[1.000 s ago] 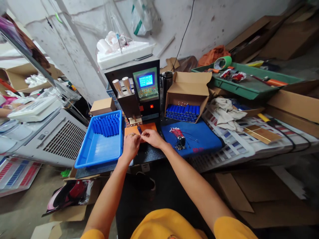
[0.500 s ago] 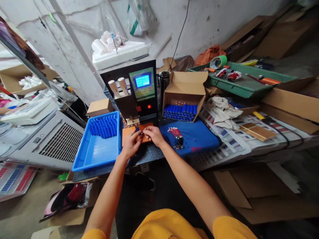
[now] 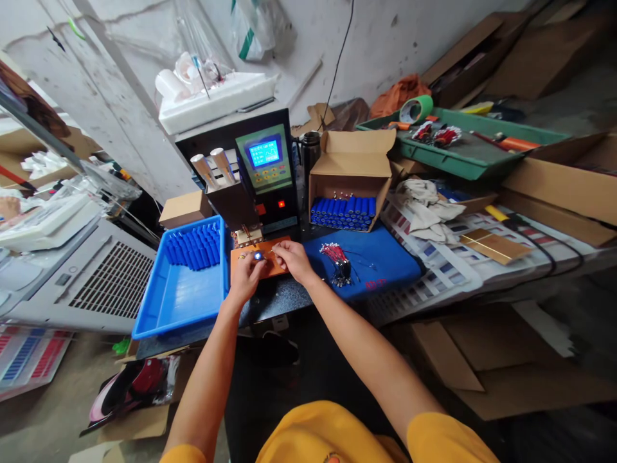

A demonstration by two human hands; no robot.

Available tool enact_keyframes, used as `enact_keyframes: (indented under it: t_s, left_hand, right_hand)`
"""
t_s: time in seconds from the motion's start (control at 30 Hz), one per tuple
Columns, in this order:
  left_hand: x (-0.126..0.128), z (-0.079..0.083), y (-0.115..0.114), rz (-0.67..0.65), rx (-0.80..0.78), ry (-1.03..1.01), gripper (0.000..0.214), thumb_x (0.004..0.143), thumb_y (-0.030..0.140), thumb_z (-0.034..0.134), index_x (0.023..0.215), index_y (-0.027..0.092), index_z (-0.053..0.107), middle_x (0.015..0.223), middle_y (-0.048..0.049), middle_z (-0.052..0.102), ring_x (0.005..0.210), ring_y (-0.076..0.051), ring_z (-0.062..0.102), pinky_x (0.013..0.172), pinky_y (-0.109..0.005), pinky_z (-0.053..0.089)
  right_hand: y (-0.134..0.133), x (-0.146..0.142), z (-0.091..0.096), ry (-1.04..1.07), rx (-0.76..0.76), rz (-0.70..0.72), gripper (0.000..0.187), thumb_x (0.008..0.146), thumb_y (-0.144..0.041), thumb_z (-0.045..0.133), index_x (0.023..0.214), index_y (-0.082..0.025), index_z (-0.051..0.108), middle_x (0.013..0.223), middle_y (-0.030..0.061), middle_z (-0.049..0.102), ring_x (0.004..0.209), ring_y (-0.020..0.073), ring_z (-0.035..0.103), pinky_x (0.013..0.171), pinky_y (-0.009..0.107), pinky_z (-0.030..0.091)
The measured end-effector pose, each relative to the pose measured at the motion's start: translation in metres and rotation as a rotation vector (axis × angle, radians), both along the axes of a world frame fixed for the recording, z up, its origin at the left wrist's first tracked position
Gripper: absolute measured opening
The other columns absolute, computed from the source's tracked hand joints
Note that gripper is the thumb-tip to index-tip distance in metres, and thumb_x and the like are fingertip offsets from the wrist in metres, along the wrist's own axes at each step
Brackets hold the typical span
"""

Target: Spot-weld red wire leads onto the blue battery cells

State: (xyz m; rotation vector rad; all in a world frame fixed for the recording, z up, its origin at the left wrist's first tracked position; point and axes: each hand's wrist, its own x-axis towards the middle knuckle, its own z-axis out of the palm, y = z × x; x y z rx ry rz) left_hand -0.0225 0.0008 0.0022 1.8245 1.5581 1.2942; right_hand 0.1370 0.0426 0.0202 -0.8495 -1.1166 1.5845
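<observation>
My left hand [image 3: 247,272] is closed around a small blue battery cell [image 3: 259,256], its metal end showing, over the orange plate [image 3: 282,267] in front of the spot welder [image 3: 260,177]. My right hand [image 3: 290,257] is pinched at the cell's right side on something too small to name. Both hands sit just below the welder's electrodes [image 3: 244,233]. A blue tray [image 3: 183,292] with several blue cells lies to the left. An open cardboard box [image 3: 349,186] of blue cells stands to the right.
A bundle of red-tipped wires [image 3: 337,260] lies on a blue mat [image 3: 380,267]. A green tray [image 3: 463,151] with tape and tools is at the back right. A cloth [image 3: 427,199], cardboard boxes and a white ventilated unit [image 3: 87,283] surround the bench.
The camera shifted slightly left and down. The cell in my left hand turned so its metal end faces up, and both hands stayed on the orange plate.
</observation>
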Motion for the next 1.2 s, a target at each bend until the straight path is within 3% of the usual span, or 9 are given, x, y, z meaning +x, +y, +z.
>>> enact_keyframes:
  t_s: [0.3,0.57,0.77,1.03,1.2]
  left_hand:
    - [0.006,-0.003,0.005,0.059,-0.115,-0.244,0.023,0.083,0.035,0.064,0.095,0.016,0.067,0.081,-0.0027,0.069,0.076,-0.016,0.064,0.075,-0.027,0.051]
    - [0.012,-0.004,0.006,0.076,-0.079,-0.237,0.026,0.085,0.033,0.060,0.104,0.016,0.067,0.084,-0.0030,0.071,0.076,-0.016,0.063,0.072,-0.026,0.049]
    - [0.011,-0.011,0.007,0.090,-0.067,-0.170,0.029,0.088,0.032,0.057,0.111,0.017,0.066,0.091,-0.0048,0.072,0.077,-0.016,0.064,0.074,-0.026,0.048]
    - [0.011,-0.013,0.007,0.105,-0.044,-0.128,0.026,0.089,0.030,0.056,0.109,0.018,0.067,0.088,-0.0040,0.072,0.075,-0.017,0.063,0.072,-0.026,0.048]
    - [0.008,-0.018,0.011,0.089,-0.037,-0.162,0.028,0.089,0.031,0.057,0.112,0.018,0.066,0.091,-0.0050,0.072,0.083,-0.018,0.066,0.077,-0.027,0.051]
  right_hand:
    - [0.001,-0.005,0.002,-0.060,-0.022,-0.062,0.025,0.070,-0.036,0.065,0.059,-0.018,0.052,0.044,-0.0071,0.047,0.038,0.0044,0.036,0.038,0.016,0.028]
    - [0.003,-0.018,0.018,-0.068,-0.087,-0.096,0.018,0.072,-0.023,0.062,0.058,-0.017,0.053,0.043,-0.0062,0.050,0.035,0.0048,0.041,0.035,0.014,0.030]
    - [0.003,-0.024,0.025,-0.091,-0.123,-0.102,0.017,0.076,-0.020,0.059,0.061,-0.015,0.055,0.048,-0.0019,0.058,0.039,0.0079,0.053,0.034,0.013,0.037]
    - [0.008,-0.031,0.014,-0.249,0.006,-0.100,0.016,0.080,-0.021,0.060,0.065,-0.016,0.058,0.047,-0.0038,0.058,0.033,0.0070,0.049,0.033,0.014,0.035]
    - [0.010,-0.034,0.008,-0.381,0.040,-0.130,0.016,0.079,-0.028,0.066,0.069,-0.017,0.062,0.048,-0.0039,0.059,0.038,0.0086,0.054,0.038,0.014,0.039]
